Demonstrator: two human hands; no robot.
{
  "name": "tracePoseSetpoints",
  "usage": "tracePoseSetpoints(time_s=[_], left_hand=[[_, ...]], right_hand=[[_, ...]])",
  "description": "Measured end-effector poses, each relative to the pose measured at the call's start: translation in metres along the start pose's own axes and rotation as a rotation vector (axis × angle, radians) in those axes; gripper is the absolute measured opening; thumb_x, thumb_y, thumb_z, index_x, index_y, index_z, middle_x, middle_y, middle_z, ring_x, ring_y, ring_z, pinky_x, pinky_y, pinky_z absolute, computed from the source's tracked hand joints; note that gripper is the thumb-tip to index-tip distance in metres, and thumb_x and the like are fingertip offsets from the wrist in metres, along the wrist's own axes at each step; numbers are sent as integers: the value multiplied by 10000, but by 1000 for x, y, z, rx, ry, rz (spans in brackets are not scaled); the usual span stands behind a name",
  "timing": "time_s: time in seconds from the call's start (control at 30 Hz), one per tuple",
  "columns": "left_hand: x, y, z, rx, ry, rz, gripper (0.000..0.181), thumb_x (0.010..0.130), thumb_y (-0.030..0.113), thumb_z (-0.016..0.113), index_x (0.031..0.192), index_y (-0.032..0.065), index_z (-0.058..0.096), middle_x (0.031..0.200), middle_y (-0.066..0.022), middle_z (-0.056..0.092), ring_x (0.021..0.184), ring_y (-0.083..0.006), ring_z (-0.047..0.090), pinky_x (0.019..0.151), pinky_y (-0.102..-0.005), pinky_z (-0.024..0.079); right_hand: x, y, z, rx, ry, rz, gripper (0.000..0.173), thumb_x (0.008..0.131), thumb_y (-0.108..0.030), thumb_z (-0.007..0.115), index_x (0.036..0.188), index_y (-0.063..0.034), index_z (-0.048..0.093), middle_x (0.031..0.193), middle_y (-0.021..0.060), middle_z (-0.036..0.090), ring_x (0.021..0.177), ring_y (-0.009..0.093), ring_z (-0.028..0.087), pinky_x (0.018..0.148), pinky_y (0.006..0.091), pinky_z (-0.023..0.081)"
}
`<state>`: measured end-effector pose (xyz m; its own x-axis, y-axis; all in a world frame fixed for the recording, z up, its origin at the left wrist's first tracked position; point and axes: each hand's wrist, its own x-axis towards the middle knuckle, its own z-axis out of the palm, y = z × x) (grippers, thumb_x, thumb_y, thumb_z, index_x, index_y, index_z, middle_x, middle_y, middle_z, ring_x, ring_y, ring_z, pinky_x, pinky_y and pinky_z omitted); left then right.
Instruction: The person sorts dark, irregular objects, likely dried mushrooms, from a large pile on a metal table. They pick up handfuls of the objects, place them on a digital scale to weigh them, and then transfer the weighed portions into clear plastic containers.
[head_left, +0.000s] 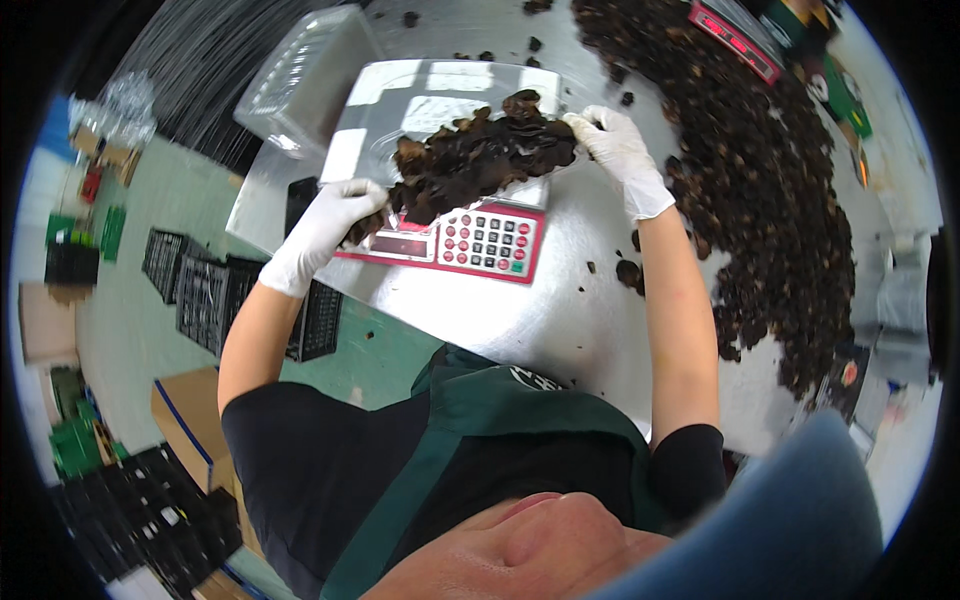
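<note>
Dark brown wood-ear-like mushrooms (480, 161) fill a clear plastic tray (487, 200), whose edges show only in part. My left hand (322, 229), in a white glove, grips the tray's left end, with some mushroom pieces by its fingers. At the right end, my white-gloved right hand (616, 154) pinches the tray's rim. Below the tray is a digital scale with a red-edged keypad panel (489, 244) and a flat platform (358, 112). The tray hides part of the platform and the display; whether it touches the scale, I cannot tell.
A large heap of mushrooms (780, 202) spreads over the metal table (592, 322) on the right. Nested clear trays (307, 82) stand beyond the scale at left. A second red scale (735, 41) sits near another person (799, 26). Black crates (202, 289) and a cardboard box (184, 420) occupy the floor.
</note>
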<state>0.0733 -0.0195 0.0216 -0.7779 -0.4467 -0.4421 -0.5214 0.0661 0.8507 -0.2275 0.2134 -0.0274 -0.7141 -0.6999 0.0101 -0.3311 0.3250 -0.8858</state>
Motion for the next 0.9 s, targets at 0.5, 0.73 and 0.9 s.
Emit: tracePoseSetpoints(time_s=[0.5, 0.73, 0.9], left_hand=[[-25, 12, 245, 16, -708, 7, 169, 985, 187, 605, 916, 44, 663, 739, -11, 639, 553, -60, 540, 477, -206, 378], [-18, 20, 434, 45, -1154, 11, 171, 976, 218, 616, 933, 61, 668, 740, -42, 678, 520, -64, 555, 427, -200, 347], [-10, 16, 509, 20, -1201, -20, 210, 996, 284, 623, 1019, 90, 700, 747, -22, 683, 547, -94, 624, 414, -215, 357]], right_hand=[[-356, 114, -116, 4, 744, 350, 269, 935, -259, 726, 776, -71, 618, 676, -52, 539, 632, 55, 476, 564, 255, 412], [-531, 201, -171, -11, 1117, 586, 259, 940, -260, 725, 773, -78, 646, 691, -86, 493, 664, 47, 405, 585, 249, 359], [-591, 233, -198, 79, 1327, 645, 298, 953, -259, 707, 727, -93, 605, 686, -67, 495, 657, 66, 396, 599, 264, 337]])
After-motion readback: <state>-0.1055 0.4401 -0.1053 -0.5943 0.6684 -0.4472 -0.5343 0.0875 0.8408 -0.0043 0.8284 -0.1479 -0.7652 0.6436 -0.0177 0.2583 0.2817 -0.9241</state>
